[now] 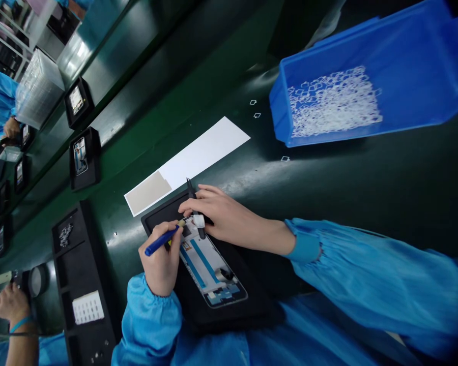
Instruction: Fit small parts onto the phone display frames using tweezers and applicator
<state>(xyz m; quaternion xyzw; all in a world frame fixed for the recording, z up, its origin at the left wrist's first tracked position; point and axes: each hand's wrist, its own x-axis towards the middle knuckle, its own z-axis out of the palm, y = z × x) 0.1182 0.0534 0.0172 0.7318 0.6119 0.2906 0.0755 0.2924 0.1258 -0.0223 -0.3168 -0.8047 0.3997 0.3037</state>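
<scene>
An opened smartphone body (209,264) lies in a black foam tray (162,216) in front of me, with blue strips along its inside. My left hand (162,264) is closed around a blue pen-like tool (160,244), its pale tip over the phone's upper end. My right hand (232,221) holds dark tweezers (191,188) by their middle; their points face up and away from the phone. A small white piece (199,221) sits at the tweezers beside my fingers; whether it is wrapped on them I cannot tell.
A white strip of sheet (206,150) lies beyond the tray. At right stands a blue bin (328,137) of small white frames; a few loose frames (285,159) lie nearby. A compartmented black tray (76,274) is at left. Co-workers' hands (12,302) and phone trays (84,157) are farther left.
</scene>
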